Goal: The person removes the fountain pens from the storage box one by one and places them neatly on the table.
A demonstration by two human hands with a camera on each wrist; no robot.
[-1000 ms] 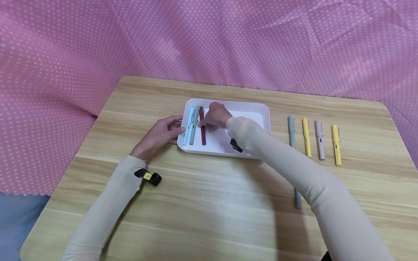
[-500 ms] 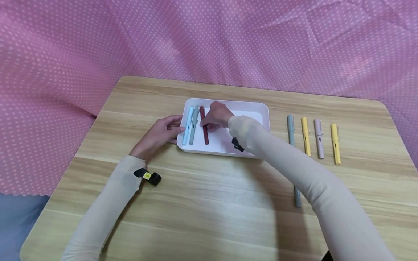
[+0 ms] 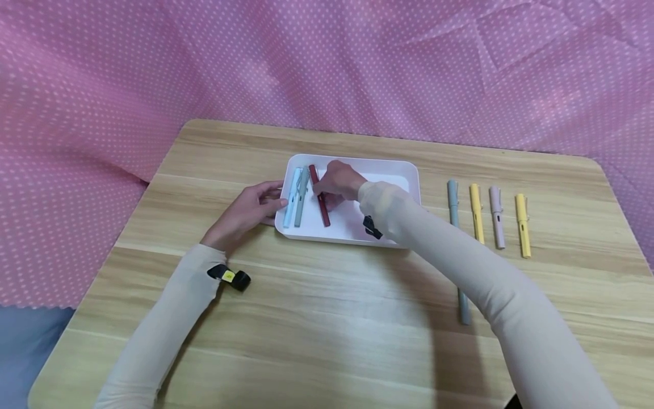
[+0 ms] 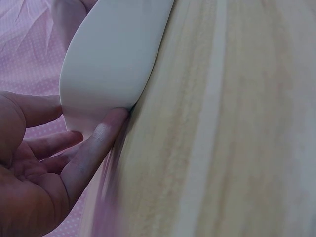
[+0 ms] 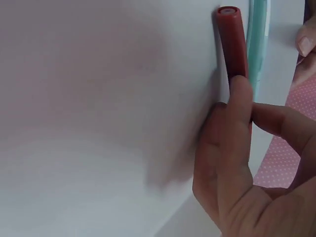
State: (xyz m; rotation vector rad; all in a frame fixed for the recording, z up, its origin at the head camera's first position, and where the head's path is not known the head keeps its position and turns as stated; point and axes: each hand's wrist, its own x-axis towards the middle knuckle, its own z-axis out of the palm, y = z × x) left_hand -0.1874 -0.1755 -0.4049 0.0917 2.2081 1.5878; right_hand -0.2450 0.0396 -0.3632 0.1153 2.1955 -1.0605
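1. The right hand (image 3: 339, 180) pinches the slim dark-red pen (image 3: 323, 211) between thumb and fingers, inside the shallow white rectangular tray (image 3: 344, 229); whether the pen rests fully on the floor, I cannot tell.
2. The pen slants, far end just beside the slim grey-green pen (image 3: 302, 196), near end splayed away. Lining it up well would mean swinging the near end leftward, gently, without knocking its neighbour.
3. The left hand (image 3: 250, 205), fingers spread, touches the tray's left wall; light, steady pressure there should stop the tray sliding.
4. The pale-blue pen (image 3: 292, 199) lies left of the grey-green one, limiting room on that side.
5. On the wood-grain counter (image 3: 306, 318), right of the tray, lie a blue-grey pen (image 3: 453, 199), a yellow pen (image 3: 477, 213), a lilac pen (image 3: 497, 218) and another yellow pen (image 3: 523, 227).
6. The cream right sleeve (image 3: 460, 253) crosses in front, partly hiding the blue-grey pen.
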